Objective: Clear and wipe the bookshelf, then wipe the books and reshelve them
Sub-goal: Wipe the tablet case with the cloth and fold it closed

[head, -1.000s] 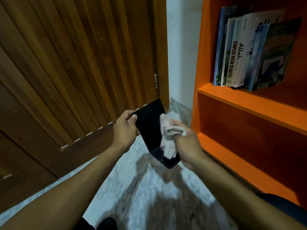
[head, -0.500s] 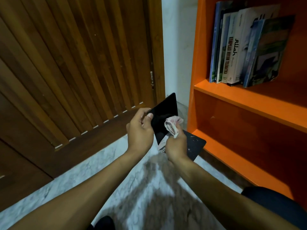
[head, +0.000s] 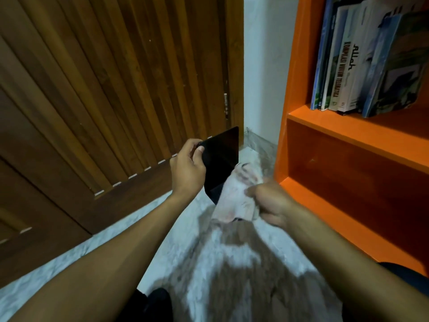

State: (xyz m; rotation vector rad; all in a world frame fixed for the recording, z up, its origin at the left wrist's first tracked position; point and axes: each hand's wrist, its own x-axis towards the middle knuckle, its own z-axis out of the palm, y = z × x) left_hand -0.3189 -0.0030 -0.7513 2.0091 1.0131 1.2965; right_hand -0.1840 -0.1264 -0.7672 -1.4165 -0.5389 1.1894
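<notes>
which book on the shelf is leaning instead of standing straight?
The rightmost book, the one with the dark green picture cover: it tilts left against the row, while the other books stand nearly upright, spines out.

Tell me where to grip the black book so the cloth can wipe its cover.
Grip the black book at its upper left corner, coming from the left, as the left hand does. That leaves the flat cover tilted toward the right hand and its cloth.
</notes>
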